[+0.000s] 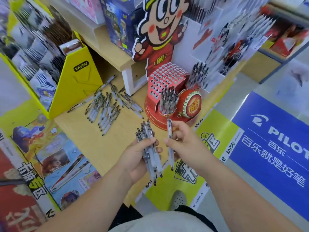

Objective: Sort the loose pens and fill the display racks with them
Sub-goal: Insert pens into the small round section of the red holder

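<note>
My left hand (137, 156) grips a bundle of several clear pens (148, 148), caps pointing up. To its right, my right hand (184, 144) pinches a single clear pen (170, 141) upright, just below the red display rack (164, 81). The rack has many round holes; a cluster of pens (168, 99) stands in its lower front part, and most upper holes are bare. A pile of loose pens (107, 108) lies on the wooden table (93, 136) to the left of the rack.
A yellow KAYOU box (78, 81) stands at the left behind the loose pens. A cartoon figure cutout (158, 30) rises behind the rack. More pens (199, 72) stand in a white display at the right. A red drum decoration (190, 104) adjoins the rack.
</note>
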`<state>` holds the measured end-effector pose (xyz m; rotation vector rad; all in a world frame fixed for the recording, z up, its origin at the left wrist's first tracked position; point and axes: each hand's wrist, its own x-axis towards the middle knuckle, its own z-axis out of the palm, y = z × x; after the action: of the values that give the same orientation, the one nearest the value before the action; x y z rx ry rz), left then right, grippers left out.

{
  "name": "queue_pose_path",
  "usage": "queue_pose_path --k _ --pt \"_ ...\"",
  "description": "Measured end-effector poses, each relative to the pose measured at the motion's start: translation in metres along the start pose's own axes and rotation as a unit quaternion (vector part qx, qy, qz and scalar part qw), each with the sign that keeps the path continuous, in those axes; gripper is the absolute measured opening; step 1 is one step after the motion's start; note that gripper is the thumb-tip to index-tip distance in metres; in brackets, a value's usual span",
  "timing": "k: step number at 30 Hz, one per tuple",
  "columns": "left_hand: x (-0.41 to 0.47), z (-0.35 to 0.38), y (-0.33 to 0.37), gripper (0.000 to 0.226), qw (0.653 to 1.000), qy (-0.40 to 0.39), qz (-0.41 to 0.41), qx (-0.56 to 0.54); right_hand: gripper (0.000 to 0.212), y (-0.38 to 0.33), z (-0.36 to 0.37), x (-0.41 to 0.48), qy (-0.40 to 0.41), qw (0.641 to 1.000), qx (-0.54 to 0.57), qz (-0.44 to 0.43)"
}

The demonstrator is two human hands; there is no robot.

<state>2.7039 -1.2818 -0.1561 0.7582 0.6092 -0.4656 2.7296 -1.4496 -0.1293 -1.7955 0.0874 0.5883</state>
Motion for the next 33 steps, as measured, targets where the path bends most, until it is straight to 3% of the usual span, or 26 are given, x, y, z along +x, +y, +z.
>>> queue_pose_path --k 4,7,17,24,26,30,32,33 --pt "-0.007 0.049 -0.040 0.018 1.000 0.015 0.018 -0.006 0.022 0.007 -0.061 -0.028 -0.030 0.998 0.061 -0.003" --pt "-0.011 0.084 -0.060 0.021 0.999 0.038 0.017 0.008 0.016 0.009 -0.102 -0.048 -0.022 0.997 0.078 0.006" --pt "0.000 0.160 -0.066 0.049 0.997 0.058 0.031 0.029 0.012 0.011 -0.195 -0.056 0.126 0.981 0.140 -0.040" --pt "0.031 0.194 -0.048 0.028 0.999 0.010 0.044 0.031 0.012 -0.010 -0.233 -0.023 0.200 0.969 0.114 -0.088" --pt "0.043 0.200 -0.038 0.037 0.998 0.018 0.045 0.033 0.017 -0.022 -0.239 -0.008 0.201 0.969 0.097 -0.102" --pt "0.075 0.207 -0.013 0.092 0.995 0.068 0.065 0.023 0.021 -0.044 -0.248 0.028 0.195 0.972 0.076 -0.106" --pt "0.087 0.215 0.000 0.098 0.995 0.066 0.065 0.024 0.013 -0.051 -0.253 0.046 0.195 0.973 0.058 -0.105" --pt "0.092 0.219 0.006 0.091 0.995 0.068 0.063 0.028 0.010 -0.053 -0.255 0.054 0.197 0.974 0.052 -0.104"
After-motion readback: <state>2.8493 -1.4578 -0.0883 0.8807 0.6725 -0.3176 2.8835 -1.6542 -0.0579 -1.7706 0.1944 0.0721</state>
